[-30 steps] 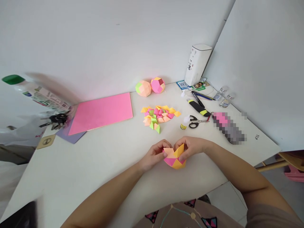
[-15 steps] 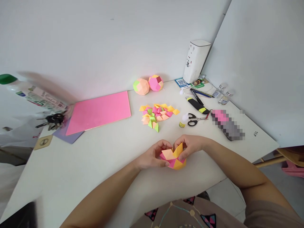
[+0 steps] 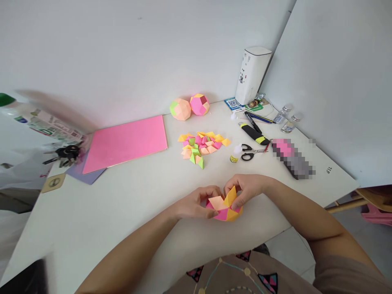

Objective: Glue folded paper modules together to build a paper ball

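Near the table's front edge, both hands hold a partly built origami ball [image 3: 221, 213] of pink, orange and peach folded paper. My left hand [image 3: 197, 203] grips its left side, thumb in front and fingers behind. On the right, my right hand [image 3: 245, 190] pinches it beside an upright orange flap; some fingertips are hidden behind the paper. Beyond the hands lies a pile of folded paper units [image 3: 202, 146] in orange, pink, green and peach. Two finished paper balls, one peach and green [image 3: 180, 109], one mostly pink [image 3: 199, 105], rest against the wall.
A small glue bottle [image 3: 234, 157], scissors [image 3: 248, 155], a utility knife [image 3: 254, 134] and a pixelated pouch [image 3: 292, 159] lie to the right. Pink paper sheets [image 3: 125, 143], keys [image 3: 69, 154] and a white bottle [image 3: 43, 120] are at left. A white device [image 3: 252, 75] stands behind.
My left fingers have shifted slightly along the far side of the origami ball, and it sits a little lower in view. The camera view has moved slightly. Both hands keep their hold.
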A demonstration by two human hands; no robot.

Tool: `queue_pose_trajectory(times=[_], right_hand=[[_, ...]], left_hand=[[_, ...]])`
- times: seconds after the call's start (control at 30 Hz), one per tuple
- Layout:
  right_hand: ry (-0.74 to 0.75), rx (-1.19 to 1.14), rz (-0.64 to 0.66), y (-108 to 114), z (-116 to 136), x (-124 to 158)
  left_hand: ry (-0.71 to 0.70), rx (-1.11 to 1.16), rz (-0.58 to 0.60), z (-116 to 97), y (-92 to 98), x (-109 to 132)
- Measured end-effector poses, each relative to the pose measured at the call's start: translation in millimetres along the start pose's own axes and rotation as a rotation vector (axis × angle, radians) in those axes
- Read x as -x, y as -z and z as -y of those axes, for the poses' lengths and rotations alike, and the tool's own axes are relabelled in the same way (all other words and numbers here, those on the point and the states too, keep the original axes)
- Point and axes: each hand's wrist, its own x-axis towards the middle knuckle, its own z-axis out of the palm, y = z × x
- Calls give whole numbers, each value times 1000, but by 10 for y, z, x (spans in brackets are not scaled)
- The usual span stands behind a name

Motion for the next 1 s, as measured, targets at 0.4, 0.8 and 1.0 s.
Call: queue_pose_trajectory(times=[0.4, 0.8, 1.0], right_hand=[[-44, 8, 17, -35, 13, -3], [162, 183, -167, -105, 119, 96], [202, 254, -321, -207, 119, 117]], left_hand=[[15, -41, -14, -99, -50, 21], [106, 36, -64, 26, -57, 14], [52, 48, -68, 63, -48, 2]])
